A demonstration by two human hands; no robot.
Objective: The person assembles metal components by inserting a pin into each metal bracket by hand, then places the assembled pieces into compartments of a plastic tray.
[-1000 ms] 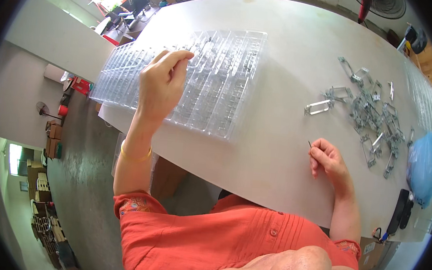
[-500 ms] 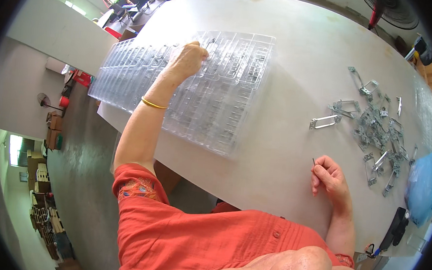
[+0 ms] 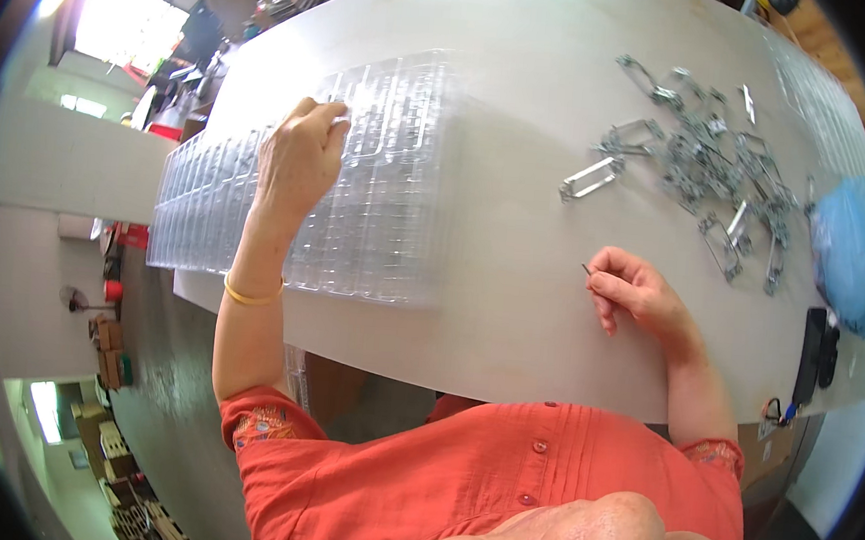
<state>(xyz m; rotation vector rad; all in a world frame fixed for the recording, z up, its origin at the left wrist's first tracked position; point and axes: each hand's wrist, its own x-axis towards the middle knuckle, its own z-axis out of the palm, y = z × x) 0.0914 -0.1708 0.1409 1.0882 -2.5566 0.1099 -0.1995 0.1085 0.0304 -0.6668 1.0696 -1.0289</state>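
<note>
My left hand (image 3: pixel 300 160) is over a large clear plastic tray (image 3: pixel 380 231) divided into many narrow compartments. Its fingers are curled with the thumb near the forefinger; whatever they may hold is too small or hidden to make out. Lower right of the tray, close to the table's near edge, my right hand (image 3: pixel 637 292) pinches a thin dark pin (image 3: pixel 586 269) between thumb and forefinger. Beyond that hand lies a loose pile of grey metal brackets (image 3: pixel 706 164), some shaped like long open frames. One such frame bracket (image 3: pixel 589 181) rests at the pile's left side.
The pale table (image 3: pixel 509 326) carries all this. A blue plastic bag (image 3: pixel 848 254) and black objects (image 3: pixel 810 352) sit at its right edge, with clear plastic sheeting (image 3: pixel 824 97) farther back. Boxes (image 3: pixel 107 333) and a standing fan (image 3: pixel 74 299) are off to the left.
The whole view has shifted, so tray and brackets appear farther left. My left hand looks larger, raised from the tray toward me. My right hand keeps its pinch on the pin.
</note>
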